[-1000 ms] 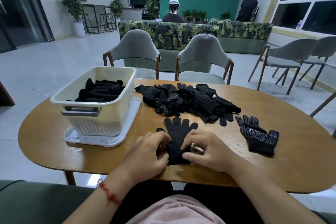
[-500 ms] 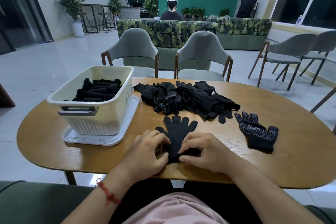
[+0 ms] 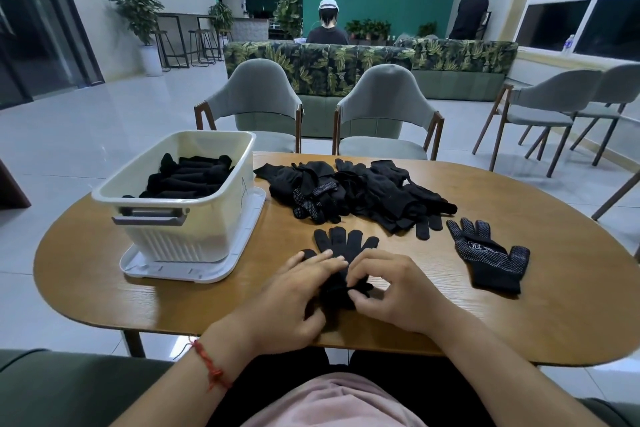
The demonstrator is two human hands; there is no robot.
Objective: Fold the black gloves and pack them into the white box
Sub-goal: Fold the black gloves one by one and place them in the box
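Note:
A black glove [image 3: 341, 244] lies on the table in front of me, its fingers pointing away. My left hand [image 3: 294, 302] and my right hand [image 3: 394, 291] both pinch its cuff end, which is bunched up between them. A pile of loose black gloves [image 3: 353, 194] lies behind it. One dotted black glove [image 3: 488, 256] lies flat to the right. The white box [image 3: 180, 198] stands at the left on its lid [image 3: 194, 270], with folded black gloves [image 3: 188, 178] inside.
The oval wooden table [image 3: 554, 305] has bare surface at the right and front left. Two grey chairs [image 3: 384, 107] stand at its far side, more chairs at the right. Two people stand far back by a leaf-patterned sofa [image 3: 346, 59].
Both hands have drawn the glove's cuff end up off the table, so it is now bunched between the fingers. The camera has shifted slightly.

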